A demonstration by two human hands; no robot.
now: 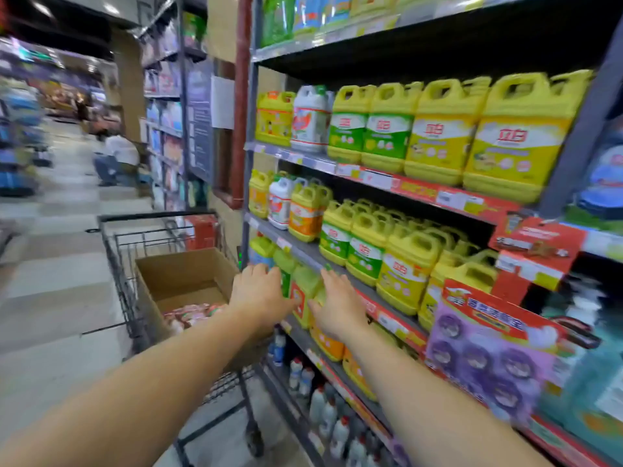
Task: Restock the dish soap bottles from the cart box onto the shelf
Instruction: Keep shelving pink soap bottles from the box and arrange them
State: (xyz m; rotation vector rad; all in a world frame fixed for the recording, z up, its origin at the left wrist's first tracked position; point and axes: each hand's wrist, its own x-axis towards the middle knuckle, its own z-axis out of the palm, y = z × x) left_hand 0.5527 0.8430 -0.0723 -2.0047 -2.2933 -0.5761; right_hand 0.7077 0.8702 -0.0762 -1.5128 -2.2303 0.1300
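Both my hands reach to a green-yellow dish soap bottle [305,291] with an orange-red label, standing at the front of a lower shelf [305,335]. My left hand [258,294] lies against its left side, fingers fairly straight. My right hand [337,305] lies against its right side and top. The frame is blurred, so finger curl is unclear. Left of the shelf stands a wire cart [124,264] with an open cardboard box [182,274]; several bottle tops [192,315] show inside it.
Yellow soap jugs [438,129] fill the shelves above. Orange bottles [327,342] sit beside the held one; white bottles [323,412] stand on the bottom shelf. A purple boxed product [488,355] sticks out at right. Down the aisle a person [116,160] crouches.
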